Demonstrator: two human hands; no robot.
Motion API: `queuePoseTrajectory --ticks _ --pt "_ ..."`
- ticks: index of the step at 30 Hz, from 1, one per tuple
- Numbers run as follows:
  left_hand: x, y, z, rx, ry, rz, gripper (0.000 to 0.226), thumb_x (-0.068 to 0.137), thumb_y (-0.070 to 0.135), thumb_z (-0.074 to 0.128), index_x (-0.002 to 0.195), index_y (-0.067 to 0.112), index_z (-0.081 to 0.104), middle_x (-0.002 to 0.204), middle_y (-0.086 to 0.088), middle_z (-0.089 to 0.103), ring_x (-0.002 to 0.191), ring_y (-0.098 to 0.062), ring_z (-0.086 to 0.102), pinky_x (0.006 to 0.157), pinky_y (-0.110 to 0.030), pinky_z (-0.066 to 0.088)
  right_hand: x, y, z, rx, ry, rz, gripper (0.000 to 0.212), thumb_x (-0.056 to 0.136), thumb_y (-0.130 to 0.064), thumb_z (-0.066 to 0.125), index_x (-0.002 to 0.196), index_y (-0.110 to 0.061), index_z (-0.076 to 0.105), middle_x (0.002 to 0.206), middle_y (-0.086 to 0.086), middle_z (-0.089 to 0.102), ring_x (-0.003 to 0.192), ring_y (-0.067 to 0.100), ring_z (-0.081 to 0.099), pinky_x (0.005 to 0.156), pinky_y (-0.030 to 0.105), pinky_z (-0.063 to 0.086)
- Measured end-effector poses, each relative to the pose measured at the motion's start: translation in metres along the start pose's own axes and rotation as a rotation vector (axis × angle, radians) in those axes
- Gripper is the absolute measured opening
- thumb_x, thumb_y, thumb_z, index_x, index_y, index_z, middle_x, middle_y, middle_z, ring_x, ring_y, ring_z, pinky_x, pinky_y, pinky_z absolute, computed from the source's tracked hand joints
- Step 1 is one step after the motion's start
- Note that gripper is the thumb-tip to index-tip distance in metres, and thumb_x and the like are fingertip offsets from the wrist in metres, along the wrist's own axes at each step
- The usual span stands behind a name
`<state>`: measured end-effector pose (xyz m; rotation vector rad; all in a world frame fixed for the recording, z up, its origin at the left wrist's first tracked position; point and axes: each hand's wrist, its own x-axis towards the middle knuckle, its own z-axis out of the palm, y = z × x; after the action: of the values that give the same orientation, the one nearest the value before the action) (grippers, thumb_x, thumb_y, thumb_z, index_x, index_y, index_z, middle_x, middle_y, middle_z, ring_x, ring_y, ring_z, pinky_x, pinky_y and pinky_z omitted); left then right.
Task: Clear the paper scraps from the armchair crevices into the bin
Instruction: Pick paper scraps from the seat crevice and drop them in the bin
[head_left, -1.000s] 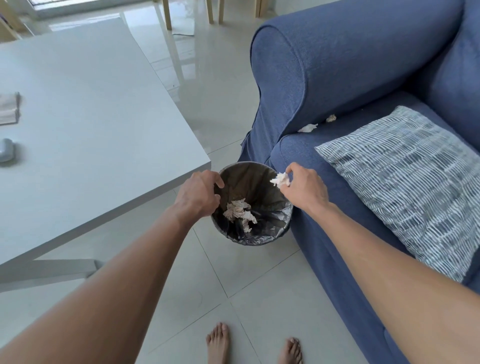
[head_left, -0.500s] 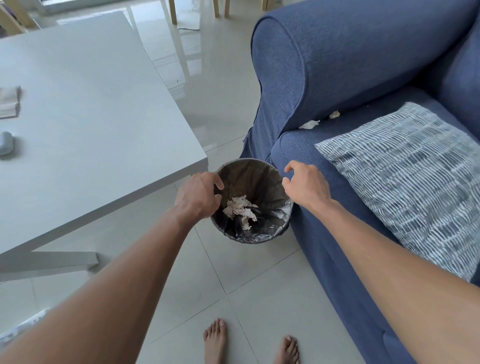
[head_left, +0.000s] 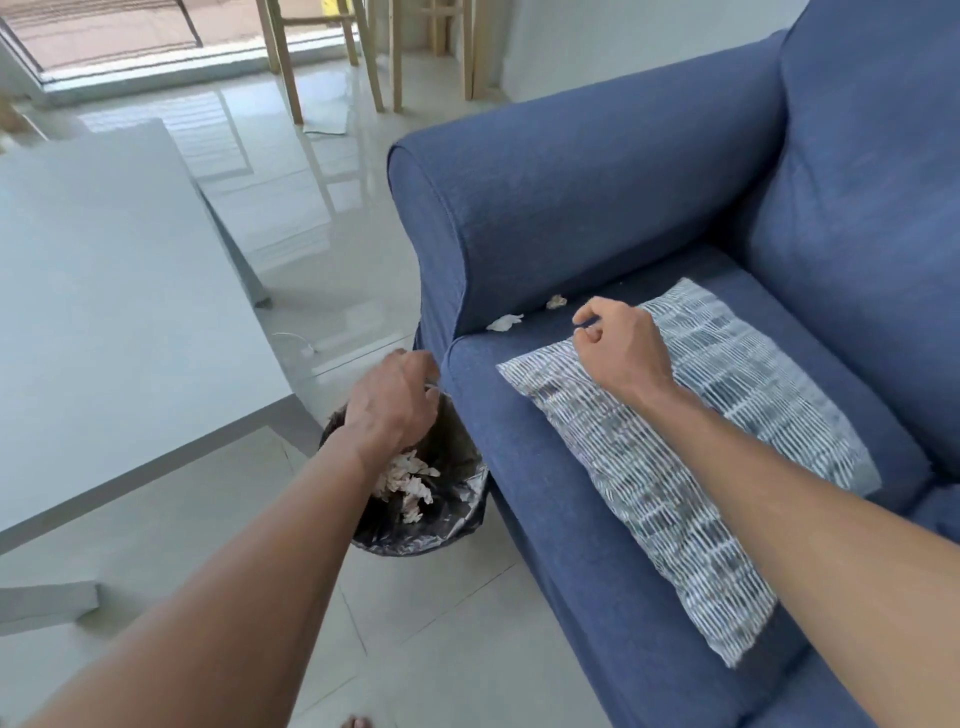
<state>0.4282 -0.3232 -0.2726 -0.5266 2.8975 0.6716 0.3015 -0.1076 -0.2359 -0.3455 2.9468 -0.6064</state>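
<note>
Two scraps are lodged in the crevice where the rounded armrest meets the seat of the blue woven-fabric armchair — a crumpled white scrap near the seat's front edge, and a smaller beige scrap just behind it. The right hand is held above the far corner of the striped cushion, near the beige scrap but apart from it; its fingers are loosely curled, thumb and forefinger parted, and nothing is held. The left hand is set over the far rim of the round bin, fingers curled; whether the rim is gripped cannot be told. The bin — lined with glossy black plastic — is stood on the tiled floor just beside the armchair's front edge, with crumpled paper inside. Only a narrow gap of floor is left between the bin and the corner of the smooth white bench.
</note>
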Motion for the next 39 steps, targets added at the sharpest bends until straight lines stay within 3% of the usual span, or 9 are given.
queuePoseTrajectory --ticks 5,11,18,24,27,30,34,36,39 --pt "0.037 0.039 0.001 0.1 0.013 0.14 0.025 0.094 0.02 0.055 0.119 0.02 0.059 0.116 -0.007 0.061 0.102 -0.029 0.061 0.081 -0.039 0.05 0.033 0.031 -0.012 0.024 0.009 0.064 0.015 0.09 -0.021 0.058 0.1 -0.02 0.069 0.075 -0.002 0.067 0.08 0.025 0.064 0.071 0.034 0.054" --pt "0.076 0.054 0.035 0.41 -0.063 0.371 0.045 0.086 0.002 0.062 0.127 0.016 0.048 0.112 -0.003 0.05 0.084 -0.024 0.061 0.054 -0.033 0.038 0.086 0.042 0.018 -0.095 -0.11 0.074 0.023 0.093 -0.029 0.062 0.111 -0.016 0.068 0.099 0.003 0.071 0.101 0.028 0.063 0.095 0.039 0.045" --pt "0.129 0.057 0.058 0.556 -0.133 0.504 0.088 0.08 -0.003 0.064 0.153 0.01 0.017 0.143 -0.004 0.037 0.099 -0.022 0.063 0.07 -0.033 0.054 0.131 0.04 0.072 -0.275 -0.329 0.18 0.049 0.092 -0.049 0.058 0.122 -0.01 0.06 0.13 0.016 0.056 0.122 0.037 0.052 0.102 0.043 0.036" --pt "0.152 0.053 0.075 0.64 -0.162 0.618 0.085 0.087 0.003 0.061 0.155 0.007 0.01 0.154 -0.004 0.028 0.101 -0.016 0.064 0.067 -0.027 0.048 0.157 0.04 0.094 -0.177 -0.372 0.319 0.07 0.087 -0.059 0.059 0.137 -0.011 0.052 0.139 0.018 0.051 0.129 0.036 0.048 0.108 0.043 0.033" --pt "0.156 0.049 0.081 0.626 -0.206 0.626 0.09 0.084 0.005 0.063 0.155 0.006 0.008 0.16 -0.006 0.017 0.113 -0.015 0.061 0.079 -0.029 0.055 0.162 0.038 0.096 -0.122 -0.322 0.394 0.065 0.086 -0.054 0.065 0.131 -0.009 0.055 0.134 0.016 0.057 0.126 0.034 0.053 0.107 0.042 0.037" --pt "0.156 0.053 0.076 0.662 -0.209 0.653 0.089 0.085 0.003 0.06 0.155 0.005 0.006 0.162 -0.007 0.011 0.116 -0.016 0.059 0.079 -0.029 0.055 0.162 0.038 0.094 -0.051 -0.273 0.429 0.054 0.085 -0.045 0.07 0.124 -0.01 0.06 0.126 0.015 0.063 0.119 0.034 0.058 0.105 0.042 0.044" --pt "0.153 0.066 0.069 0.762 -0.179 0.661 0.08 0.086 0.004 0.06 0.153 0.002 0.016 0.156 -0.008 0.026 0.109 -0.016 0.062 0.07 -0.026 0.047 0.161 0.035 0.085 0.002 -0.288 0.414 0.049 0.084 -0.036 0.072 0.122 -0.008 0.059 0.125 0.015 0.062 0.115 0.035 0.06 0.097 0.041 0.05" --pt "0.155 0.071 0.067 0.809 -0.178 0.641 0.07 0.084 0.004 0.063 0.146 0.005 0.03 0.141 -0.004 0.045 0.1 -0.017 0.066 0.066 -0.027 0.047 0.159 0.034 0.078 -0.023 -0.286 0.371 0.047 0.086 -0.034 0.071 0.122 -0.008 0.059 0.126 0.014 0.061 0.115 0.035 0.06 0.095 0.039 0.05" --pt "0.157 0.076 0.067 0.883 -0.2 0.614 0.054 0.085 0.003 0.062 0.135 0.009 0.041 0.127 -0.001 0.054 0.096 -0.017 0.067 0.067 -0.027 0.047 0.154 0.035 0.065 -0.13 -0.271 0.276 0.041 0.088 -0.033 0.068 0.12 -0.009 0.06 0.125 0.014 0.061 0.115 0.035 0.059 0.095 0.039 0.045"
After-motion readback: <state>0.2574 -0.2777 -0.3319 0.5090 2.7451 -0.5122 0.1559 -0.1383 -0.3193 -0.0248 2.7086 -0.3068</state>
